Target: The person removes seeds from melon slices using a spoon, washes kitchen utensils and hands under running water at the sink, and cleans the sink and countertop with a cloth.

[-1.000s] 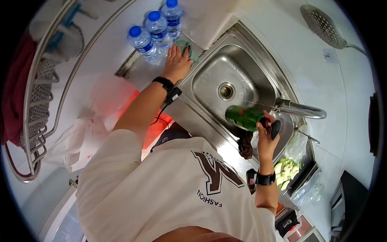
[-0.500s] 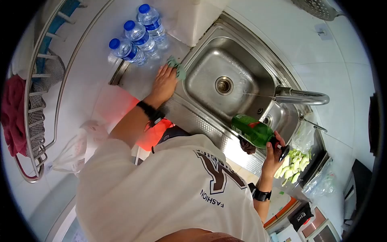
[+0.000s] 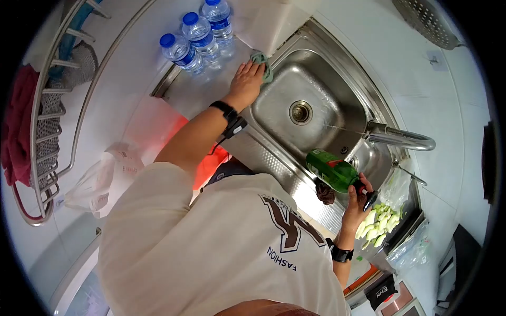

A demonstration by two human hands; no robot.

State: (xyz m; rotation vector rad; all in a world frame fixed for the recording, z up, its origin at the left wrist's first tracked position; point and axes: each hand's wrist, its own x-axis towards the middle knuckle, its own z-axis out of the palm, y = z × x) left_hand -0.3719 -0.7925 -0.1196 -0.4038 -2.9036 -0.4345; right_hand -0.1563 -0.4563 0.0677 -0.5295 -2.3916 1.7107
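Observation:
My left hand presses a green cloth onto the steel surface at the sink's left edge, its fingers laid over the cloth. In my right hand is a green bottle with a black pump top, gripped by its neck and tilted over the sink's near edge. The large steel basin lies between the hands, and a thin stream of water runs from the faucet into it. A dark brown cloth sits just below the bottle.
Three water bottles with blue caps stand at the upper left. Cut pale green vegetables lie right of my right hand, near a clear plastic bag. A wire rack is at the far left. A skimmer hangs upper right.
Over the last second, my right hand has brought the green bottle nearer my body. My left hand moved the green cloth toward me, then back away to the basin's far left corner. The view has shifted.

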